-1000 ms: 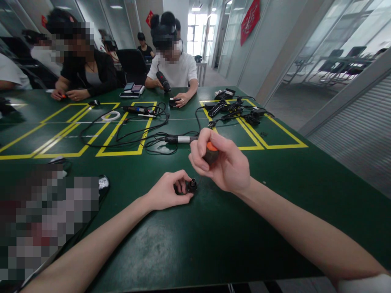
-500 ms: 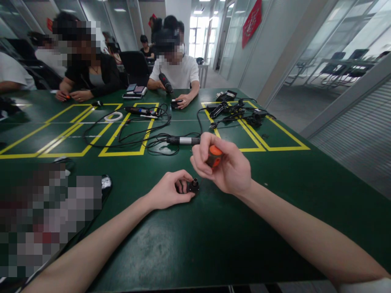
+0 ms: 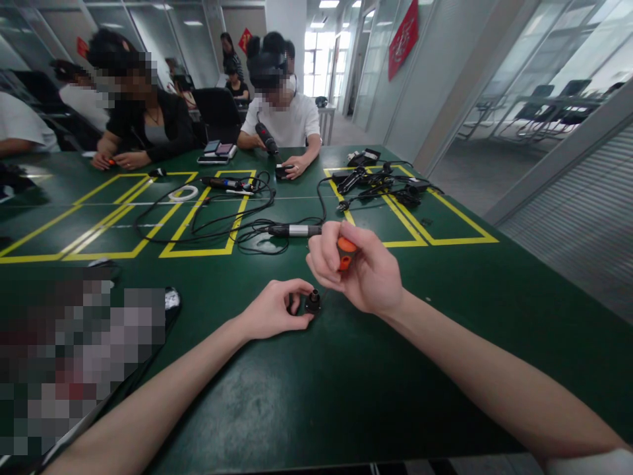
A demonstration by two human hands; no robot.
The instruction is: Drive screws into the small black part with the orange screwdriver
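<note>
Green table [image 3: 346, 382], yellow lines [image 3: 198, 247]; orange screwdriver handle [image 3: 345, 249]; black part [image 3: 312, 303].

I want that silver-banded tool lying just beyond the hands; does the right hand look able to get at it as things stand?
Probably not freely: the right hand is closed around an orange-handled tool, though the silver-banded tool lies unobstructed just beyond its knuckles.

The red hanging sign [image 3: 404, 34] on the glass wall perhaps bears characters, too blurred to read.
</note>
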